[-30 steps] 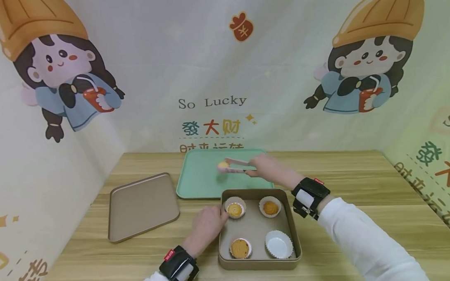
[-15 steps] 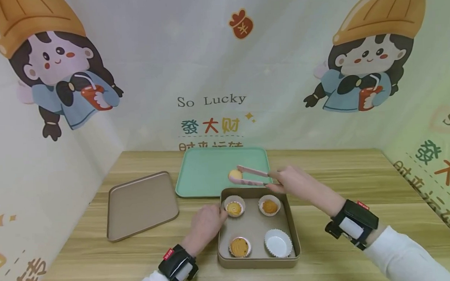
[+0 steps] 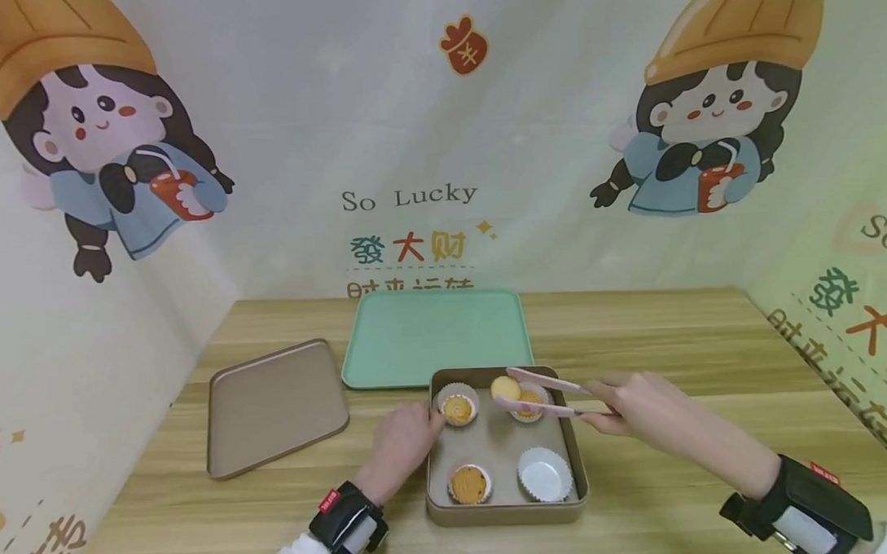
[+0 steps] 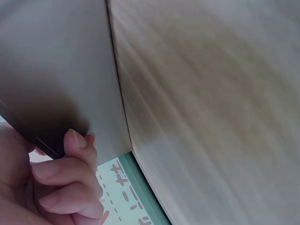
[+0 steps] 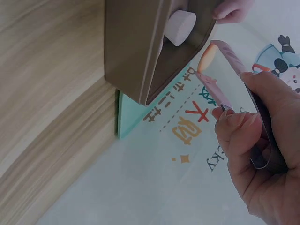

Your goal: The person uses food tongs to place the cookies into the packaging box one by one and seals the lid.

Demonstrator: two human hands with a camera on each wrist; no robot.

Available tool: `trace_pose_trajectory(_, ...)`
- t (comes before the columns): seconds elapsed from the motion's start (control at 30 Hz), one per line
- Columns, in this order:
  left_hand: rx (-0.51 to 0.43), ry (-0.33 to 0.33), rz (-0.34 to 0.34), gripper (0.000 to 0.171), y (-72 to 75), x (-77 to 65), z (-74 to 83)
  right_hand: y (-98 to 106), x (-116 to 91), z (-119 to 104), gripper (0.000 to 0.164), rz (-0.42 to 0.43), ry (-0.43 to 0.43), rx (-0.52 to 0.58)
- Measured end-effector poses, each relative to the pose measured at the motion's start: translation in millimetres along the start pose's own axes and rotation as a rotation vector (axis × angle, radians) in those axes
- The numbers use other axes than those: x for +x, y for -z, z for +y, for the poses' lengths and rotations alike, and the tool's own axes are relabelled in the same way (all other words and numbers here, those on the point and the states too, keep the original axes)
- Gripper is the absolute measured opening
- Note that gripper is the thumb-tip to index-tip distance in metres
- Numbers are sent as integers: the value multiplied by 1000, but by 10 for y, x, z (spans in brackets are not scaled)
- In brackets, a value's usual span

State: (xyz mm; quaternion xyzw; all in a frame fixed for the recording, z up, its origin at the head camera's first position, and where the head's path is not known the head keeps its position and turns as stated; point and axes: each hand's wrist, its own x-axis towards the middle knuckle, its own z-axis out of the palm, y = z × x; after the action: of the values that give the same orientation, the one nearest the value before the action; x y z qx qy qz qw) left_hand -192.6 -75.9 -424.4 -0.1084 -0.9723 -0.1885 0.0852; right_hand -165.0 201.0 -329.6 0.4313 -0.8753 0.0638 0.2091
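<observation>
My right hand [image 3: 642, 409] holds pink-tipped tongs [image 3: 546, 379], thumb on one arm and fingers on the other. Between the tong tips is a round, pale yellow cookie [image 3: 504, 387], above the back of a brown square baking tin [image 3: 506, 515]. My left hand [image 3: 401, 437] grips the tin's left wall; its curled fingers [image 4: 70, 171] show against the outside in the left wrist view. Inside the tin, paper cups hold a yellow pastry [image 3: 458, 409] at back left, a golden one partly behind the tongs, and a brown cookie [image 3: 469, 484] at front left. The front-right white cup [image 3: 544, 475] is empty.
A mint-green tray [image 3: 431, 334] lies behind the tin, its front edge close to the tin's back wall. To the left, a flat brown lid or tray [image 3: 275, 409] lies on the wooden table [image 3: 651, 327]. A printed cloth [image 3: 556, 143] hangs behind.
My right hand has brought the tongs and cookie from over the green tray, rightward and nearer, to over the tin's back part. The left hand keeps its grip on the tin.
</observation>
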Motion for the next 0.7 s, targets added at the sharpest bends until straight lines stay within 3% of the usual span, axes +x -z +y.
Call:
trace_pose_trajectory(0.37, 14, -11, 6, 26, 4, 1, -2, 189, -255, -138, 26, -149, -12, -12)
trace_pose_trajectory(0.7, 18, -15, 14, 28, 0, 0, -5, 248, -214, -220, 20, -368, -10, 46)
